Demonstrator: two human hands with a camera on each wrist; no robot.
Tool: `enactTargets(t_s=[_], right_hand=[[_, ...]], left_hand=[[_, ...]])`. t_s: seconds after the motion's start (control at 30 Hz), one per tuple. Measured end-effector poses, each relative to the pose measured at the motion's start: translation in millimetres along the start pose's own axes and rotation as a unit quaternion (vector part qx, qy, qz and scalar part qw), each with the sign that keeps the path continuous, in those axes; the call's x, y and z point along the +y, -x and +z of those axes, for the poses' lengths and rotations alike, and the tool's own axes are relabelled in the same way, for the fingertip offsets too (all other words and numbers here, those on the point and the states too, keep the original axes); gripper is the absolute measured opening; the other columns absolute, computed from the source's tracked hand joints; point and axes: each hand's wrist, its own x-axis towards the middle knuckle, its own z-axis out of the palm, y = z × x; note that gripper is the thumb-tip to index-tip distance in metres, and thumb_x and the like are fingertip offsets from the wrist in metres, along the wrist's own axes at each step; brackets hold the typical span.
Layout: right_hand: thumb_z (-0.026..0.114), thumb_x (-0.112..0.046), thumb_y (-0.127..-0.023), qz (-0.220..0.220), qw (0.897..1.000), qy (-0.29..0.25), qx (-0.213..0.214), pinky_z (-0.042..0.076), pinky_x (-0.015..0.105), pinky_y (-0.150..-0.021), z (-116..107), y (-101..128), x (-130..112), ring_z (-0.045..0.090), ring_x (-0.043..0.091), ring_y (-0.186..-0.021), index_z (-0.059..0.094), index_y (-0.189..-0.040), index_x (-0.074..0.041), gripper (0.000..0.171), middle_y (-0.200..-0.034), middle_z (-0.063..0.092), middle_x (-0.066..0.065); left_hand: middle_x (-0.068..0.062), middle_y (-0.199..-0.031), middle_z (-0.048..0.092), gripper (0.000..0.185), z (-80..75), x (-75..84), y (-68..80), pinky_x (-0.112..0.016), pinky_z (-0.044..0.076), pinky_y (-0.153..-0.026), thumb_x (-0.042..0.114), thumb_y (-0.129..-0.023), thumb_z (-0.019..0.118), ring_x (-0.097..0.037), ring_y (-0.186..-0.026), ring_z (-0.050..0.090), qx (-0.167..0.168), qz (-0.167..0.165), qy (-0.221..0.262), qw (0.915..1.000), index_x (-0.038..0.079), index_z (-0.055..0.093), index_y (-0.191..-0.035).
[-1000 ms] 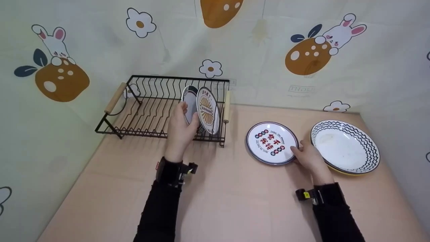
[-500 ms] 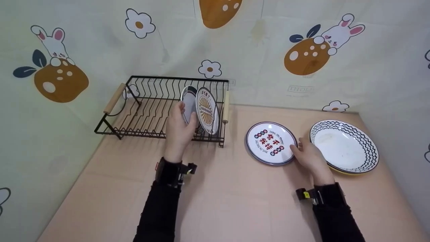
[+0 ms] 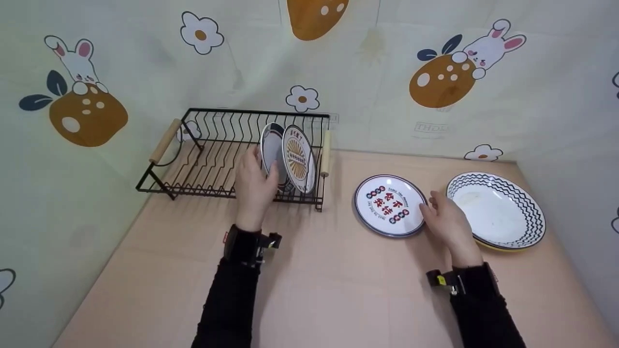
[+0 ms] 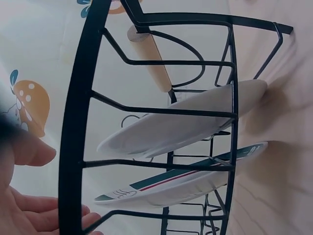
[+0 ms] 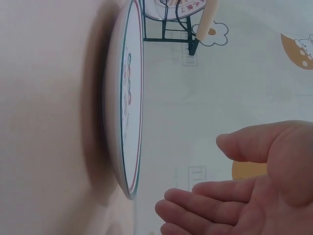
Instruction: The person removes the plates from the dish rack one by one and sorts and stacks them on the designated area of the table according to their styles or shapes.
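Observation:
A black wire dish rack holds two plates on edge: a dark-rimmed plate and an orange-patterned plate. My left hand is just in front of the dark-rimmed plate with its fingers loose. In the left wrist view the left hand lies open outside the rack's wires, and both plates rest in their slots. A flat plate with red characters lies on the table. My right hand hovers open at its right rim; the palm stands off that plate.
A zigzag-rimmed deep plate sits on a yellow dish at the far right. The rack has wooden handles at both ends and several free slots to the left. Patterned cloth walls close in the beige table.
My left hand has let go of the dark-rimmed plate, which now stands in the rack, and has drawn back slightly. My right hand has lifted its fingers off the flat plate's rim.

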Motion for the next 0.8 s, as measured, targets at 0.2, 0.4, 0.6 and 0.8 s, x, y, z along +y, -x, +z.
enactTargets(t_s=[0.2,0.4,0.6,0.8], right_hand=[[0.051,-0.021,-0.101,-0.033,0.999,-0.012,0.034,0.035,0.058,-0.108,0.2,-0.3,0.5,0.045,0.048,-0.127,0.036,-0.144,0.014,0.057,-0.137,0.048,0.035],[0.054,-0.017,-0.1,-0.071,0.996,-0.016,0.059,0.033,0.058,-0.108,1.2,-1.2,1.1,0.046,0.048,-0.126,0.039,-0.142,0.014,0.054,-0.136,0.05,0.034],[0.055,-0.016,-0.1,-0.084,0.994,-0.023,0.072,0.031,0.057,-0.11,2.3,-1.0,1.6,0.046,0.047,-0.127,0.04,-0.142,0.013,0.053,-0.136,0.051,0.032],[0.056,-0.015,-0.099,-0.097,0.991,-0.034,0.084,0.03,0.057,-0.11,4.2,-0.2,1.8,0.046,0.046,-0.128,0.042,-0.142,0.011,0.052,-0.137,0.052,0.03]], left_hand=[[-0.024,-0.123,0.057,0.054,1.1,-4.3,-0.6,-0.047,0.047,-0.096,0.01,-0.089,0.069,-0.036,-0.11,0.055,-0.01,-0.012,-0.011,0.9998,-0.009,0.047,-0.134],[-0.025,-0.124,0.056,0.054,0.9,-5.7,-0.5,-0.046,0.047,-0.098,0.009,-0.089,0.068,-0.037,-0.112,0.055,-0.013,-0.016,-0.01,0.9997,-0.01,0.046,-0.135],[-0.027,-0.126,0.056,0.055,0.2,-6.5,-1.5,-0.046,0.045,-0.102,0.01,-0.09,0.068,-0.038,-0.115,0.054,-0.017,-0.019,-0.017,0.9995,-0.011,0.046,-0.135],[-0.029,-0.13,0.054,0.054,-1.0,-6.6,-0.8,-0.047,0.044,-0.104,0.011,-0.091,0.067,-0.04,-0.118,0.053,-0.027,-0.029,-0.024,0.9989,-0.012,0.045,-0.136]])
